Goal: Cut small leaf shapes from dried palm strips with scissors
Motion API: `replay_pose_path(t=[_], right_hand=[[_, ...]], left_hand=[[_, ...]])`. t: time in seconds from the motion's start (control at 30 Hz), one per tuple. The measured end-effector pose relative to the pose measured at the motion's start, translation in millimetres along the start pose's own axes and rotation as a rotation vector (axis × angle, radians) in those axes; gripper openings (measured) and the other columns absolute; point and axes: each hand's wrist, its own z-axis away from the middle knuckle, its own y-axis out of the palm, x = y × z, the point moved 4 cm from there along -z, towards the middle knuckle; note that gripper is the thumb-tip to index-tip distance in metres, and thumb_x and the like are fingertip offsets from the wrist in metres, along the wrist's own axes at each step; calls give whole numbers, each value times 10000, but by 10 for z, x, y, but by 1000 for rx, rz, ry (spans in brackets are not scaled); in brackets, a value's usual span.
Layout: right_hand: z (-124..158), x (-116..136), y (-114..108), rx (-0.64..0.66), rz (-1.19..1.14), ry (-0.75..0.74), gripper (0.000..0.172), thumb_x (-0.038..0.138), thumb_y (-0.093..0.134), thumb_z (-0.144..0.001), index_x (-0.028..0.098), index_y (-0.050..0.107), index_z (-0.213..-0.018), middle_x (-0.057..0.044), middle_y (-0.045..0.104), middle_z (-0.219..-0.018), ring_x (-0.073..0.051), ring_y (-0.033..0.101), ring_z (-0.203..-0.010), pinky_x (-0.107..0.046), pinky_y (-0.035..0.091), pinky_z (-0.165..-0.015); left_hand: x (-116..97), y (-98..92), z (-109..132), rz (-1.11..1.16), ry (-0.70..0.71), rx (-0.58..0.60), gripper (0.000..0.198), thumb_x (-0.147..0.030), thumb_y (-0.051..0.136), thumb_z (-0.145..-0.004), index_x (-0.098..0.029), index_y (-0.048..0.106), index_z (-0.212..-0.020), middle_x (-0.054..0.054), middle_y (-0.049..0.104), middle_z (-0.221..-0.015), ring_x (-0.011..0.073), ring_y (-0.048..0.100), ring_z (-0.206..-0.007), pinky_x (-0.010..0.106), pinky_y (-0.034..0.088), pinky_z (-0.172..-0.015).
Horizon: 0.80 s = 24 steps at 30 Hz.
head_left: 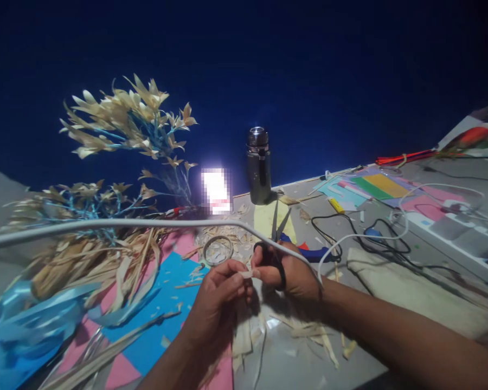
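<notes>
Blue ribbon (28,325) lies at the far left, beside a loose heap of dried husk strips (142,265); above them, pale dried flowers (126,119) stand on blue stems. Next come sheets of pink paper (124,371) and blue paper (158,309), then a ring (218,238) lying among scraps. The left hand (226,287) has its grip pinched on a small pale piece (247,274), which sits between both hands' fingertips, above the table (293,374). A dark flask (259,173) stands upright behind. The right hand (295,273) has its grip on the scissors (282,222) (blades slightly apart, pointing away), fingers in the handles, while its fingertips meet the piece's other end. A white cable (146,222) passes in front of this hand. Farther right are black cords (384,244), folded beige cloth (410,292) and a white power strip (423,230).
</notes>
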Motion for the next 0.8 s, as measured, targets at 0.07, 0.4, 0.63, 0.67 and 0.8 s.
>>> replay_pose_path(t=[0.07, 0.4, 0.63, 0.67, 0.8], right_hand=[[-1, -23, 9, -55, -14, 34, 387, 355, 896, -590, 178, 625, -802, -3, 604, -731, -155, 590, -650, -280, 486, -614], [38, -119, 130, 28, -120, 102, 415, 358, 884, -625, 175, 571, -827, -2, 649, -637, -169, 639, -553, -289, 509, -579], [-58, -174, 49, -49, -256, 84, 399, 311, 905, -604, 169, 574, -776, 30, 592, -638, -105, 553, -540, -223, 453, -534], [-70, -180, 32, -86, -285, 71, 407, 292, 913, -589, 169, 572, -774, 42, 573, -634, -86, 521, -529, -204, 430, -522], [-64, -226, 67, -101, -291, 41, 356, 279, 903, -613, 149, 612, -772, 41, 556, -602, -82, 504, -515, -193, 431, -502]], left_hand=[[-1, 6, 3, -16, 1, -13, 194, -254, 836, -719, -164, 664, -721, 11, 617, -616, 116, 551, -568, 226, 441, -567], [72, -19, -25, -30, -32, 58, 225, -242, 825, -681, -175, 614, -643, 18, 604, -570, 131, 534, -565, 231, 424, -557], [26, 35, -3, 166, -15, 98, 200, -223, 821, -668, -176, 628, -686, 5, 577, -653, 131, 533, -618, 254, 474, -599], [39, 24, -10, 156, -5, 62, 212, -209, 841, -658, -173, 645, -734, 7, 598, -688, 127, 548, -633, 246, 477, -604], [153, -8, -44, 101, 29, -46, 331, -182, 884, -640, -186, 659, -883, 26, 687, -813, 126, 606, -668, 223, 470, -594]])
